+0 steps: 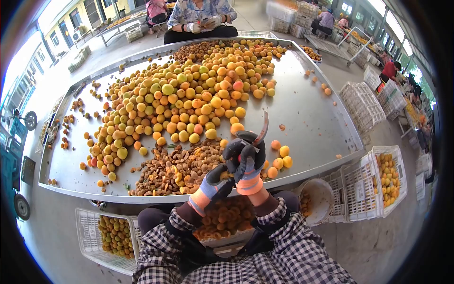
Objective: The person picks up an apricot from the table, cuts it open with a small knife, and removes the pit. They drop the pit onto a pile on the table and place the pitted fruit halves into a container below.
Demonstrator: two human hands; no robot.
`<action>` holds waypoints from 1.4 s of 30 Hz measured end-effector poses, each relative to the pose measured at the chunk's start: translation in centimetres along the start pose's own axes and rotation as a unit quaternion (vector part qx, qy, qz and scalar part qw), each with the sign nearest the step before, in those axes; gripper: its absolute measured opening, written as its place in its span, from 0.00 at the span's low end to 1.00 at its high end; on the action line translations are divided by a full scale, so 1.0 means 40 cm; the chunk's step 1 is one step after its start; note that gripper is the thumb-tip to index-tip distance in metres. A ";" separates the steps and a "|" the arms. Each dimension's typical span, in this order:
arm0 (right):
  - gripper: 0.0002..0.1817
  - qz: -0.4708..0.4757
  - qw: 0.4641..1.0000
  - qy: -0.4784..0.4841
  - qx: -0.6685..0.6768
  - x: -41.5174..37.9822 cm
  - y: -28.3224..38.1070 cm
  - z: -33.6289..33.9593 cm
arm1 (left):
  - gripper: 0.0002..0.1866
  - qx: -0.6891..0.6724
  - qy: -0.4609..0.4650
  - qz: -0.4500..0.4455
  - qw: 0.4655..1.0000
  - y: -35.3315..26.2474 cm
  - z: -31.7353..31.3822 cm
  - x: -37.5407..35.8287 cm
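My right hand (246,158), in a dark glove with a blue and orange cuff, is closed around a knife (263,128) whose curved blade points up and away. Close against it on the left, my left hand (216,183) is closed too, in a matching glove. A small yellow-brown bit shows between the hands, too hidden to name. Just left of them lies a heap of brown apricot pits (163,173) with a few orange scraps. Beyond spreads a large pile of whole apricots (177,99). Several loose apricots (278,163) sit right of my right hand.
The metal table (312,128) has a raised rim. Below my hands stands a container of cut apricots (227,217). A white bucket (317,201) and crates (362,189) are at right, another crate (90,241) at left. Across the table sits a gloved person (201,19).
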State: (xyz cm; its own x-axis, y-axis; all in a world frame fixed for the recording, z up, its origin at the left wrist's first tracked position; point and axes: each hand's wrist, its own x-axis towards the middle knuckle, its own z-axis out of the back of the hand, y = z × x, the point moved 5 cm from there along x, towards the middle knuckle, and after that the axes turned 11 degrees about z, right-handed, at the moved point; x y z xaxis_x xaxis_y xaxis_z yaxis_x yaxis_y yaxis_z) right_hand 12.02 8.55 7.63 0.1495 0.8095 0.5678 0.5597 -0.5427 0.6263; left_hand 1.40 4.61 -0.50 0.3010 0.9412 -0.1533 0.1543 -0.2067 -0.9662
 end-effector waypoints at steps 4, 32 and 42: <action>0.24 -0.015 1.000 0.008 -0.005 -0.008 -0.001 -0.007 | 0.27 -0.010 -0.004 0.037 0.999 -0.012 -0.002 -0.013; 0.11 -0.245 0.922 -0.285 0.090 -0.049 -0.175 0.115 | 0.15 0.458 -0.094 -0.126 0.875 -0.061 -0.013 -0.002; 0.12 -0.320 0.873 -0.334 0.154 -0.074 -0.205 0.105 | 0.11 0.540 -0.109 -0.090 0.830 -0.055 0.010 0.021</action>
State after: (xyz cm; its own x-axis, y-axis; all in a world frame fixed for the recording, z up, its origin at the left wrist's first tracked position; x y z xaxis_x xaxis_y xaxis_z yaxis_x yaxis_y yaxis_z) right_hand 10.40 11.53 -1.44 0.1103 0.9305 -0.3494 0.8804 0.0717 0.4688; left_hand 0.93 5.96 1.42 0.1688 0.9812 0.0930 -0.7898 0.1911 -0.5828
